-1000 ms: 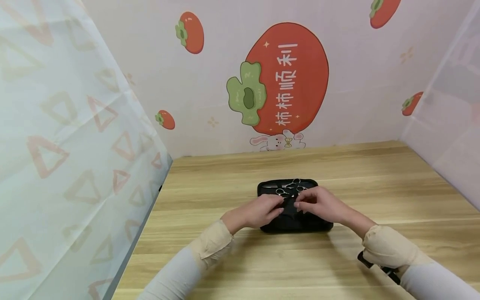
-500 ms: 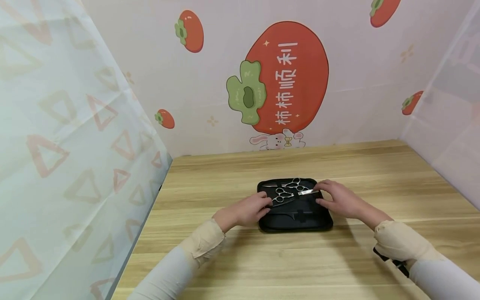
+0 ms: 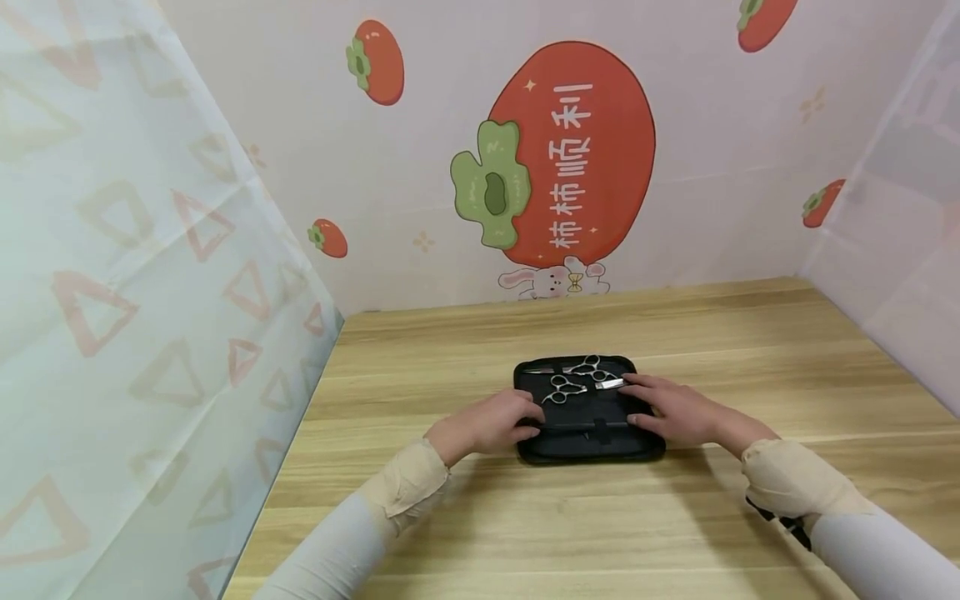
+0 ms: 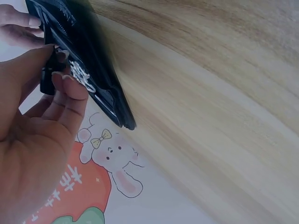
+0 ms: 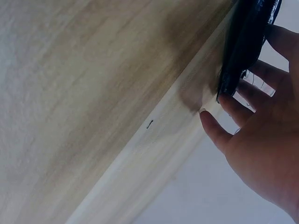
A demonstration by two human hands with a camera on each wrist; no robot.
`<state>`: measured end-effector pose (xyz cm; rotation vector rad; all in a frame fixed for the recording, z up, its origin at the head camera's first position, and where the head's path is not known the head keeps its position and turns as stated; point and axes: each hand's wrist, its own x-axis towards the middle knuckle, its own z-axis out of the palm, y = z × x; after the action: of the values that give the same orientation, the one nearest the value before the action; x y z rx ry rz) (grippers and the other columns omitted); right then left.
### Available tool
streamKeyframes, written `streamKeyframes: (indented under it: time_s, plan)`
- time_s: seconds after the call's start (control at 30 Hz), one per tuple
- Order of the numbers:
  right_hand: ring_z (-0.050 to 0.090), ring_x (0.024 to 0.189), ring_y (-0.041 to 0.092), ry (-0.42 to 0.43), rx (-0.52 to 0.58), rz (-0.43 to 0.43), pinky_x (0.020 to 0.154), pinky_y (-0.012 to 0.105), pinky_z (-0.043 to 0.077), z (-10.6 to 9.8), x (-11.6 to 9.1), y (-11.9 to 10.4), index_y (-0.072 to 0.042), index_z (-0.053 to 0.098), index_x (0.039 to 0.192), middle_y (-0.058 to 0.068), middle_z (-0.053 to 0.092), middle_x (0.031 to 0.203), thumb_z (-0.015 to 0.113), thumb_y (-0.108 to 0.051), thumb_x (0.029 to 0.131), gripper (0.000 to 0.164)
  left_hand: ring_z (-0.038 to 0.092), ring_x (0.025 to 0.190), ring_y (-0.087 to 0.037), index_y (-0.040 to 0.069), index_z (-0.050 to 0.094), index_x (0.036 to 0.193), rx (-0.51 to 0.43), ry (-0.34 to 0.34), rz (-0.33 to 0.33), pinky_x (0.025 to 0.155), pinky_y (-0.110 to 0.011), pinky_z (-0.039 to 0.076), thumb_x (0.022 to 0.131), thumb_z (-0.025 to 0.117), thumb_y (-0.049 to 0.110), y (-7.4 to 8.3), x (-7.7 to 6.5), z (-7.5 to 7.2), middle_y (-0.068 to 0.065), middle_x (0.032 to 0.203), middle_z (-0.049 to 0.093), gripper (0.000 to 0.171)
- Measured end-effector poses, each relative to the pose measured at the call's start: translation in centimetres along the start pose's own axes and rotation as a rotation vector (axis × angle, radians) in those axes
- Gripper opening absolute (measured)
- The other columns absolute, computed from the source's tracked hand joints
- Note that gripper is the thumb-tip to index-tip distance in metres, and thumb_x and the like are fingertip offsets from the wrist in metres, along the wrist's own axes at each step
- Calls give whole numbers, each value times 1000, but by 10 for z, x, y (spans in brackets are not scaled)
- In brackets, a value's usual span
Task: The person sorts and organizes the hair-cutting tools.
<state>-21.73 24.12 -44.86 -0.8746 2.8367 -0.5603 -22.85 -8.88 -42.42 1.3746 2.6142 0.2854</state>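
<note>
A black zip case (image 3: 585, 454) lies unfolded on the table. Two pairs of silver scissors are in its far half: one pair (image 3: 587, 367) along the back, another (image 3: 562, 390) nearer with its finger rings to the left. My left hand (image 3: 491, 425) is at the case's left side. In the left wrist view, its thumb and fingers pinch a black flap (image 4: 47, 79) of the case. My right hand (image 3: 678, 408) rests at the right edge, fingers fairly straight and spread, touching the case (image 5: 245, 42). Its fingertips partly cover the silver blade end (image 3: 611, 384).
The wooden table (image 3: 525, 533) extends around the case. A printed back wall (image 3: 420, 167) with red persimmons stands behind it. Patterned sheets hang at the left (image 3: 165, 333) and right (image 3: 900, 225).
Both hands were together over the case's middle, then moved apart to its two sides. The right hand has since come slightly inward. A black flap now lies across the lower middle.
</note>
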Motion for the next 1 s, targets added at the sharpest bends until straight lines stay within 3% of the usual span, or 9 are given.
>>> streamKeyframes:
  time_s: [0.47,0.7,1.0]
  plan:
    - [44,138,51,31,-19,-13,106,67,38,2,0,0,1,54,145,27,42,155,62,-30,103,53,65,100,-14,7,79,113,0,75,34,90,-23,53,97,72,13,-2,6,1,-5,107,71,18]
    - [44,137,51,39,-22,-13,105,69,38,4,-1,1,0,55,145,26,42,155,62,-32,103,54,68,100,-13,6,77,118,4,100,38,88,-23,54,99,69,12,-2,10,1,-5,107,74,21]
    - [45,138,49,42,-21,-10,106,67,39,5,-3,3,-1,54,147,25,41,157,61,-33,103,54,56,83,-9,2,74,122,-19,96,61,74,-18,49,105,59,12,-1,7,5,-4,97,63,25]
